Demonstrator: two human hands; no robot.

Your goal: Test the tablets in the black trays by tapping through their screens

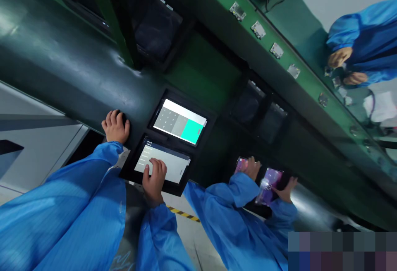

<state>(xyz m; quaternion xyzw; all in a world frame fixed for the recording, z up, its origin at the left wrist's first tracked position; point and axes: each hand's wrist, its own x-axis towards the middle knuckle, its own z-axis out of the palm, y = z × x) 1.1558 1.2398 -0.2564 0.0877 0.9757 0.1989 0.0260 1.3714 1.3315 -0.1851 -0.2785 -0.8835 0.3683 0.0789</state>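
Observation:
My left hand [116, 127] lies palm down at the near edge of the dark green bench, fingers a little apart, holding nothing. My right hand [155, 178] is over the lit screen of the nearer tablet [175, 169], which displays a light list menu. Its thumb stands off from the bent fingers, and I cannot tell whether a fingertip touches the glass. Just beyond, a second tablet [169, 118] displays a calculator with a grey keypad and a green panel. Both tablets lie in a black tray [128, 171] near the bench edge.
To the right, a co-worker's hands [252, 167] handle two tablets with purple-pink screens [269, 184]. Dark tablets [158, 27] lie in trays farther back, beside a green post [114, 18]. Small circuit boards [258, 29] line a raised strip. Another person's hands [340, 57] work beyond it.

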